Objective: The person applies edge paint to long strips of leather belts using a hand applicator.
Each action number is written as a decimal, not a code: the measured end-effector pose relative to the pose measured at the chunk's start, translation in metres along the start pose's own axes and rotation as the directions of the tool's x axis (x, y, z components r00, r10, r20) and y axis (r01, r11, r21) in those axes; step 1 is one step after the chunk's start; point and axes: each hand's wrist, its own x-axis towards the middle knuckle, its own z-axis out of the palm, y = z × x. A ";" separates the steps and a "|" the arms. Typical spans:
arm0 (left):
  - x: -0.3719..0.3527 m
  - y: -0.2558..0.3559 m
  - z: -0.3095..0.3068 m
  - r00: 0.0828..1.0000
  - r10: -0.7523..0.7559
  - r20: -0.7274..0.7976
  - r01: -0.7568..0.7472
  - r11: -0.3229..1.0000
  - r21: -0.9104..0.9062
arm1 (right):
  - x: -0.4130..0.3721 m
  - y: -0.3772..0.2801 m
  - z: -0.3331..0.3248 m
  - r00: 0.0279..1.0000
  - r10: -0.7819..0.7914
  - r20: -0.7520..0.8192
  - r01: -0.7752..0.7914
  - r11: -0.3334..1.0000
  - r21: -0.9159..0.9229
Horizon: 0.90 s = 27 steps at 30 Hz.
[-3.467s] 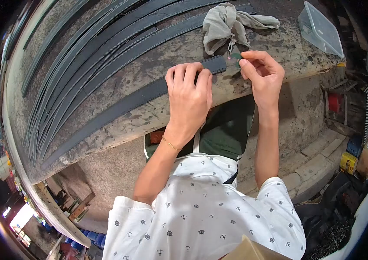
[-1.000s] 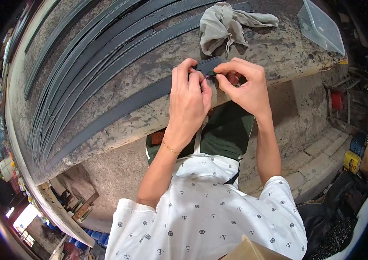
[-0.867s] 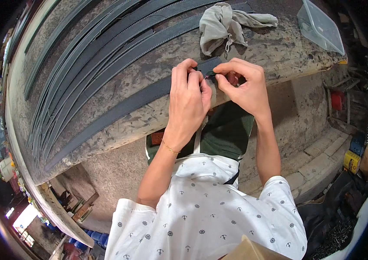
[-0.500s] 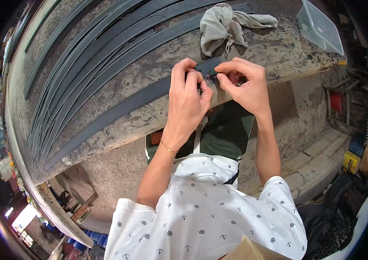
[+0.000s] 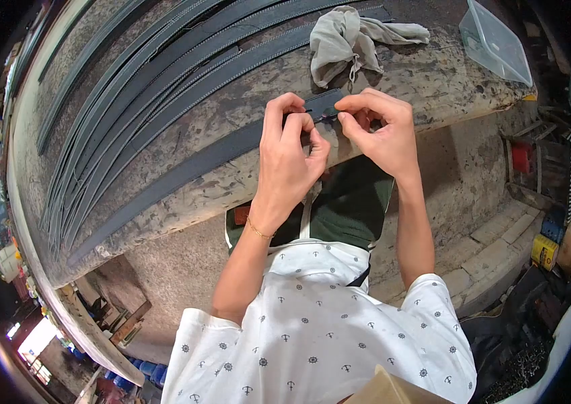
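Observation:
A long dark grey strap (image 5: 184, 161) lies curved along the near edge of the worktable, its end beneath my fingers. My left hand (image 5: 291, 145) is closed over the strap with curled fingers. A small dark bit shows beside its fingertips, but what they grip is hidden. To its right, my right hand (image 5: 385, 128) is closed in a pinch at the strap's end. Thumb and forefinger meet by a small dark green spot, too small to name. A crumpled light grey cloth (image 5: 342, 44) rests just beyond both hands.
Several dark straps with stitched edges (image 5: 164, 81) fan across the stained worktable (image 5: 433, 91). A clear plastic box (image 5: 497, 44) stands at its right end. On the lower right are a yellow can (image 5: 545, 250) and a red object (image 5: 521, 157) by a rack.
Both hands stay over the strap's end with almost the same grip. My left fingers have shifted very slightly; the strap and cloth lie as before.

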 end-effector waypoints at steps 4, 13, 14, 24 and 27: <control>-0.002 -0.001 -0.002 0.995 0.029 -0.096 -0.029 1.000 0.007 | 0.000 -0.003 -0.001 0.999 -0.018 0.035 0.020 0.999 -0.032; -0.005 -0.009 -0.001 0.965 -0.098 -0.245 0.081 0.994 -0.077 | 0.000 0.000 0.002 0.999 -0.031 -0.027 0.031 1.000 -0.001; -0.004 -0.011 -0.001 0.965 -0.101 -0.243 0.078 0.991 -0.105 | -0.001 -0.001 0.002 0.999 -0.047 -0.004 0.047 0.999 -0.026; -0.004 -0.012 -0.003 0.962 -0.172 -0.213 0.142 0.979 -0.148 | 0.000 0.000 0.003 0.998 -0.066 -0.024 0.065 0.998 -0.012; -0.004 -0.013 -0.001 0.957 -0.149 -0.247 0.104 0.977 -0.187 | -0.001 -0.002 0.004 0.996 -0.091 0.023 0.092 0.992 -0.084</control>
